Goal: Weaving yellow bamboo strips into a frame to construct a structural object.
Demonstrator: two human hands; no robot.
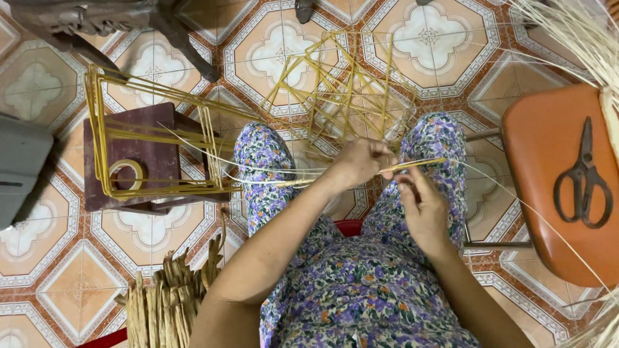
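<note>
My left hand (361, 162) is closed around a thin yellow cane rod (412, 165) that lies across my lap between my knees. My right hand (422, 206) sits just below it, fingers pinching the same rod and a pale fibre strand (509, 193) that trails off to the right. A long pale strand (258, 171) also runs left from my left hand over my knee. Beyond my hands, on the floor, stands a woven yellow cane frame (342, 90), open and skeletal.
A second rectangular cane frame (129, 129) rests on a dark wooden stool (155, 154) with a tape roll (126, 174). Black scissors (583, 177) lie on an orange stool (548, 167) at right. Dried fibre bundles (161, 303) sit lower left; pale strands (580, 32) hang upper right.
</note>
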